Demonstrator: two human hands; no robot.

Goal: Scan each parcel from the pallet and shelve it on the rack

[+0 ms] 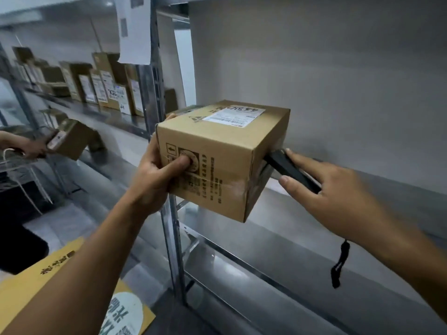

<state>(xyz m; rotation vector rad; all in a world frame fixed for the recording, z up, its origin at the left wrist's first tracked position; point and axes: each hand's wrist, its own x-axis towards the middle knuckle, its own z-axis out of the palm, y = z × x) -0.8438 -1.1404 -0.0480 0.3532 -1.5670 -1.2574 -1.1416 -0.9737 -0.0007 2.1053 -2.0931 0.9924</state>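
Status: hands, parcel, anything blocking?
Left hand grips parcel at near end. Right hand holds scanner, tip at parcel's right side. Parcel at shelf edge; nothing visible blocking it.

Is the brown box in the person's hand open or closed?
Closed. The box has clear tape sealing the seam on its near side, a white label lies flat on top, and no flap sticks out.

We saw the rack's (173, 238) left shelf (79, 111) carrying a row of labelled cardboard boxes (113, 93) standing side by side.
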